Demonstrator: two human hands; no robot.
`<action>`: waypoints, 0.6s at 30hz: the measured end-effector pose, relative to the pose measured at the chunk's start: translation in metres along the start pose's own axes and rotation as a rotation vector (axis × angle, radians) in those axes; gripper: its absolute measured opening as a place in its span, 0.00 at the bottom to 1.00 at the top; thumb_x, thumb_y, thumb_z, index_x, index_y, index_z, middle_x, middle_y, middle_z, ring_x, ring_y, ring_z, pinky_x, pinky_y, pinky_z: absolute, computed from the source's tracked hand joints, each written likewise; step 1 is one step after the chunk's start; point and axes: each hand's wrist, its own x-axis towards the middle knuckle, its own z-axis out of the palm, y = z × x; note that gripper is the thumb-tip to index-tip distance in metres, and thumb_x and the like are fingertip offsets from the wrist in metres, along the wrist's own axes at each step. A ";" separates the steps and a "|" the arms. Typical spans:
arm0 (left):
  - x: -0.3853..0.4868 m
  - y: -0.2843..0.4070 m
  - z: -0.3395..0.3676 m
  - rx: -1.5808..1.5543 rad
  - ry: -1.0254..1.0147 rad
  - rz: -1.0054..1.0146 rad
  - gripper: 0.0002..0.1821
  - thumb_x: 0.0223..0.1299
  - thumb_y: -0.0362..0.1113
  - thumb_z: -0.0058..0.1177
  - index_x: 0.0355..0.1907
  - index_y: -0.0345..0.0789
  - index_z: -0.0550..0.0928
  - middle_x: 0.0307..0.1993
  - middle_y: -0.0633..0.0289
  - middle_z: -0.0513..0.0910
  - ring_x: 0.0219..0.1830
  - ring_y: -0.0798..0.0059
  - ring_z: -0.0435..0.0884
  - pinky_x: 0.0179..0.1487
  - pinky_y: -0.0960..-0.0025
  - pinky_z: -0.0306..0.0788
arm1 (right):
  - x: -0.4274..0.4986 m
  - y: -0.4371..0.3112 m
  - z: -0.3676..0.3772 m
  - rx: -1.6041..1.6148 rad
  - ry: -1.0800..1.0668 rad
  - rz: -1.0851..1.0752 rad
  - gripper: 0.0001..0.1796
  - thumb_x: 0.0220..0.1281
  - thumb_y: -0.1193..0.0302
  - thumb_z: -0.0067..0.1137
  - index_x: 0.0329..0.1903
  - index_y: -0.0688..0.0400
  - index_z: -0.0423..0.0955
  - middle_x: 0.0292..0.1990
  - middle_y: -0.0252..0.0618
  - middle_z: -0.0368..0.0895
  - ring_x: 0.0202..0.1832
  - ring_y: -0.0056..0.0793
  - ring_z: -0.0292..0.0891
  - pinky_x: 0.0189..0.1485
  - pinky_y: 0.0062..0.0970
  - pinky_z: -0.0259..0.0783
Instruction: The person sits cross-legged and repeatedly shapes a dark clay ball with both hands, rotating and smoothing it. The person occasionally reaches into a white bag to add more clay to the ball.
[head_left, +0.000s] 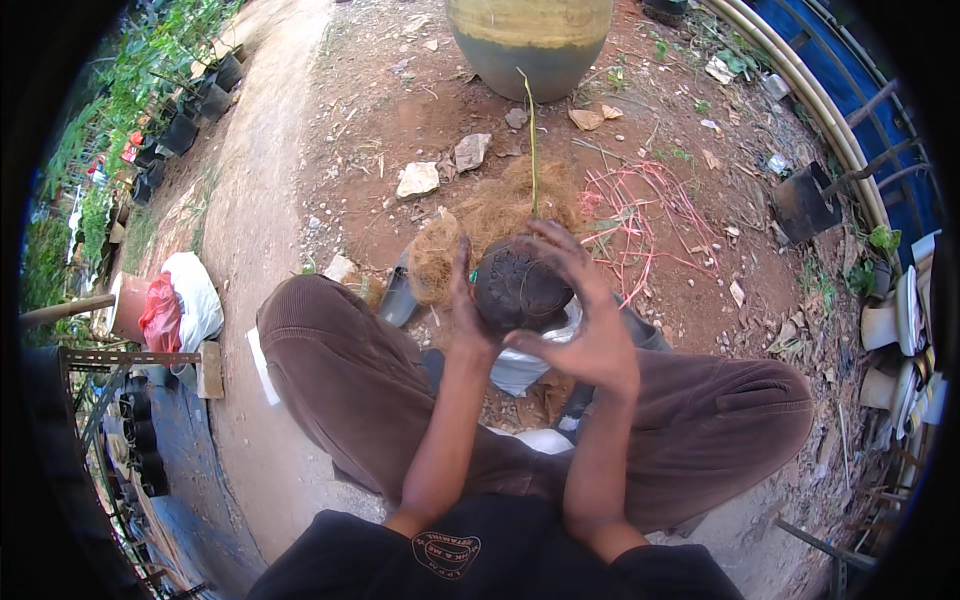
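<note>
Between my hands is a dark, rounded ball of soil with thin fibres across its surface. A slender green-yellow stem rises beyond it; whether it grows from the ball cannot be told. My left hand supports the ball's left side, fingers pointing up. My right hand curves around the right side, its fingers spread over the top edge and its thumb near the bottom. Brown coir-like fibre lies in a loose heap behind the ball. Below the ball, a white plastic bag shows between my legs.
Tangled pink plastic twine lies on the soil at right. A large glazed pot stands ahead, with pale stones nearer. A black plant bag is at far right; a pinkish bucket with bags stands left.
</note>
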 end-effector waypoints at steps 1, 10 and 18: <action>0.000 0.000 0.000 0.040 0.020 0.043 0.45 0.68 0.71 0.41 0.66 0.30 0.74 0.57 0.46 0.82 0.57 0.55 0.83 0.63 0.49 0.76 | 0.000 0.004 0.005 0.118 0.121 0.063 0.41 0.53 0.60 0.73 0.69 0.59 0.68 0.68 0.47 0.71 0.75 0.44 0.60 0.77 0.41 0.56; -0.004 0.010 0.003 0.085 -0.013 0.125 0.48 0.69 0.75 0.29 0.72 0.36 0.68 0.62 0.52 0.78 0.65 0.61 0.76 0.67 0.53 0.72 | -0.012 0.039 0.054 0.780 0.316 0.348 0.44 0.68 0.44 0.57 0.74 0.62 0.58 0.69 0.45 0.68 0.71 0.36 0.64 0.74 0.35 0.59; 0.009 0.009 0.005 0.396 0.077 0.318 0.48 0.69 0.76 0.32 0.72 0.35 0.65 0.61 0.52 0.76 0.60 0.63 0.78 0.64 0.59 0.74 | -0.017 0.046 0.051 1.140 0.361 0.452 0.40 0.66 0.47 0.59 0.71 0.60 0.63 0.64 0.44 0.70 0.66 0.34 0.70 0.67 0.32 0.69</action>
